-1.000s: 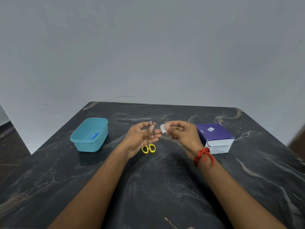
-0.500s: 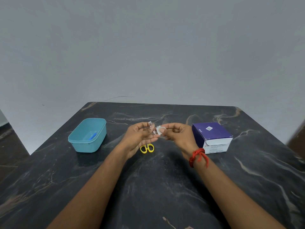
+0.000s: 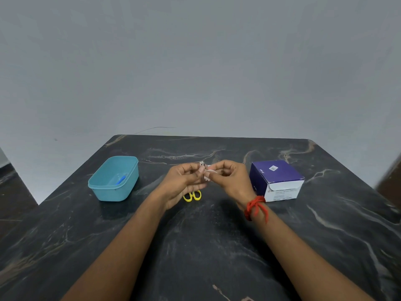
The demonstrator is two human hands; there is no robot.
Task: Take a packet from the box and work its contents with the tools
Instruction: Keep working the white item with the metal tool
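Head view: teal tub [image 3: 115,193] holds a blue item [image 3: 121,180]; left fingers [image 3: 191,170] pinch metal tool [image 3: 202,164], right fingers [image 3: 219,167] white pad [image 3: 209,172].

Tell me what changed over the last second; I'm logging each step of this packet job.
The right hand brought the white packet leftward to the small metal tool in the left hand; the gap closed. Both grips unchanged. The yellow scissors, teal tub and purple box stayed put.

dark table [image 3: 217,246]: tub [image 3: 109,193], box [image 3: 275,177], probably scissors [image 3: 192,196].
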